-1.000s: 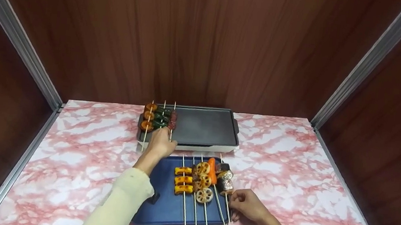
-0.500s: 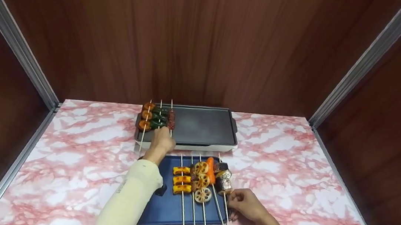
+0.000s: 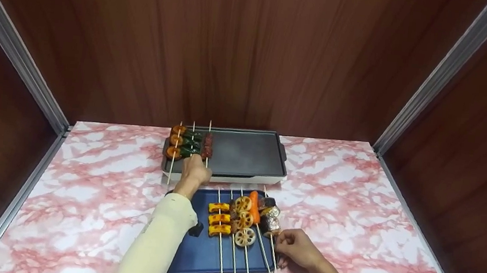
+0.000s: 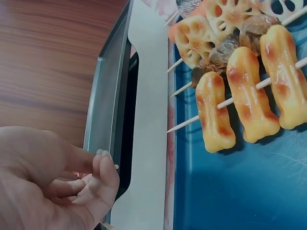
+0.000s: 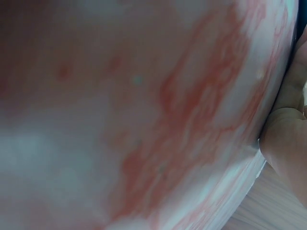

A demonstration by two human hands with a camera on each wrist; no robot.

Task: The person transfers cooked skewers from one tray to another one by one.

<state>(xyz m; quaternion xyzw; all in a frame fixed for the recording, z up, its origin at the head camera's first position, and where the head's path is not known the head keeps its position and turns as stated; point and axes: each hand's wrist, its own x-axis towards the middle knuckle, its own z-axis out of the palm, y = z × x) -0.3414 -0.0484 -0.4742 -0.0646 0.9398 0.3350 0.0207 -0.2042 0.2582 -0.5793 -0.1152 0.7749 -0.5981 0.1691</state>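
My left hand (image 3: 196, 170) pinches the bare stick of a red meat skewer (image 3: 208, 145) lying over the black griddle (image 3: 246, 152). Left of it on the griddle are a green pepper skewer (image 3: 192, 138) and a skewer of orange rounds (image 3: 175, 140). In the left wrist view a stick end pokes out past the pinching fingertips. My right hand (image 3: 299, 249) has curled fingers gripping the right rim of the blue tray (image 3: 194, 258), right beside the stick of a silvery-skinned skewer (image 3: 271, 221). Its fingertips are mostly hidden in the right wrist view.
On the tray lie a yellow-chunk skewer (image 3: 220, 219), a lotus root skewer (image 3: 245, 220), a dark brown skewer (image 4: 211, 64) partly beneath it, and an orange sausage-shaped skewer (image 3: 255, 206). Sticks overhang the tray's front edge. Wood-grain panels (image 3: 234, 54) enclose the marbled tabletop (image 3: 332, 200).
My left hand has shifted the meat skewer slightly away and to the right, leaving a wider gap to the green pepper skewer. The right hand stays at the tray's rim.
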